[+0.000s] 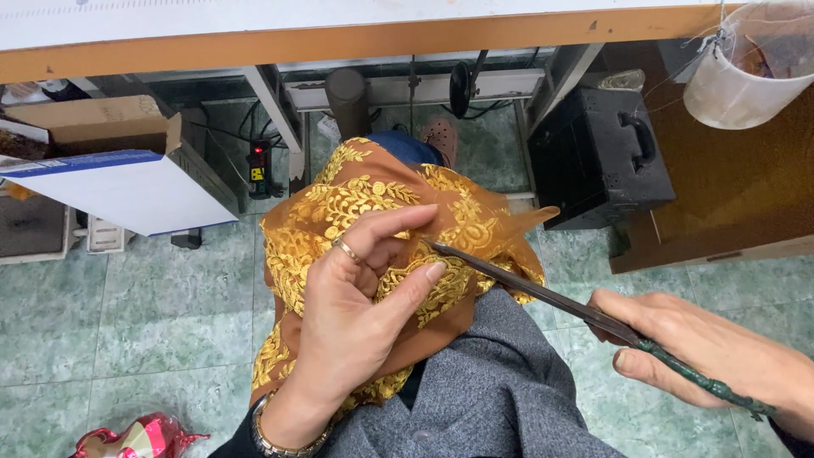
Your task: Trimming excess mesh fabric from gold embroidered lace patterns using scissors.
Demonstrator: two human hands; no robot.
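Observation:
An orange sheer fabric (373, 182) with yellow floral embroidery lies over my lap. My left hand (352, 318), with a ring and a wrist bracelet, pinches a fold of this fabric between thumb and fingers. My right hand (708, 348) grips the dark green handles of long scissors (526, 288). The blades point left, and their tip touches the embroidered edge just beside my left fingertips. A grey garment (487, 390) covers my lap under the fabric.
A sewing table edge (339, 38) runs along the top, with its metal frame and pedal (441, 131) below. A black case (598, 157) stands at right, a cardboard box (93, 119) at left, a white bucket (746, 72) at upper right. The floor is green tile (127, 305).

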